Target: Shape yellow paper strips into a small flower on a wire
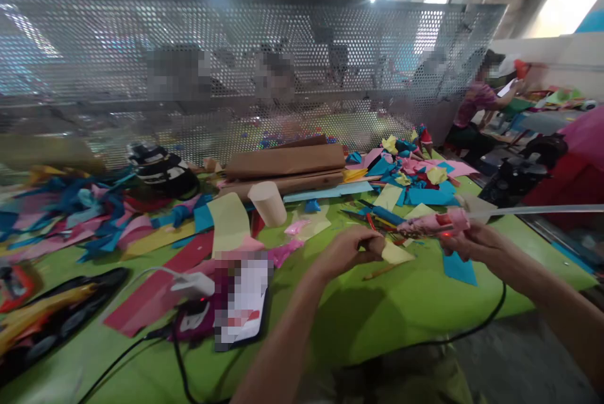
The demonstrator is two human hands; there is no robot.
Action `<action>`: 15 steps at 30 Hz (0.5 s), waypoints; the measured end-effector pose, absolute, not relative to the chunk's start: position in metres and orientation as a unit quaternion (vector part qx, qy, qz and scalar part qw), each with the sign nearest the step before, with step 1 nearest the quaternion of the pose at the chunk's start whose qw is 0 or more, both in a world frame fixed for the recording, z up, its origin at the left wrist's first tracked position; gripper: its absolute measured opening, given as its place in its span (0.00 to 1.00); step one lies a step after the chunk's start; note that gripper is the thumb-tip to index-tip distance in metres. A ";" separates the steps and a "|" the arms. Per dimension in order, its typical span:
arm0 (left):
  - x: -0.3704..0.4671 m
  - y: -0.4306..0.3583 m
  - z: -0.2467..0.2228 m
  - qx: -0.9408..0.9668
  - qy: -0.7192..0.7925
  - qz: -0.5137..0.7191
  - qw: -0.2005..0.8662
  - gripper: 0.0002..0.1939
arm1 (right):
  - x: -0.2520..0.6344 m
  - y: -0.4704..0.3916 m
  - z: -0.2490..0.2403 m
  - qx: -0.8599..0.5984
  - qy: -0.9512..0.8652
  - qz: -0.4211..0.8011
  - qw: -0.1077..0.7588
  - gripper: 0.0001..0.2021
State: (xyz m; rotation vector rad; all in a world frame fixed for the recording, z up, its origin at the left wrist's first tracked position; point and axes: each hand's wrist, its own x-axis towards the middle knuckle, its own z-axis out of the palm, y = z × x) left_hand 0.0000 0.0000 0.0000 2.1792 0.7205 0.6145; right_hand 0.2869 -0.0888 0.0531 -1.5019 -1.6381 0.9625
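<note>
My left hand (352, 250) pinches a small pale yellow paper piece (397, 253) above the green table. In my right hand (472, 241) is a pink glue gun (436, 223), its nozzle pointing left toward the yellow paper, with a small red light glowing on it. A long whitish glue stick (533, 209) extends from its back to the right. Just behind my left hand lie tools with blue handles (387, 214). A blue paper piece (459, 267) rests on the table below the glue gun.
Paper strips (94, 212) pile at the left. A phone (248, 300), a purple power bank (198, 319) and cables lie front left. A paper roll (267, 204) stands before brown paper (285, 160). Behind is a perforated metal screen (226, 33). A person (476, 102) sits at the right.
</note>
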 end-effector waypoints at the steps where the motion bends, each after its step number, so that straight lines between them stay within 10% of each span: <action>1: 0.000 0.001 -0.002 0.846 0.284 0.240 0.381 0.08 | 0.289 -0.089 0.053 -0.584 -0.621 0.374 0.365 0.25; 15: 0.000 -0.003 0.000 0.763 0.336 0.270 0.482 0.22 | 0.393 -0.072 -0.027 -0.682 -0.400 0.308 0.529 0.25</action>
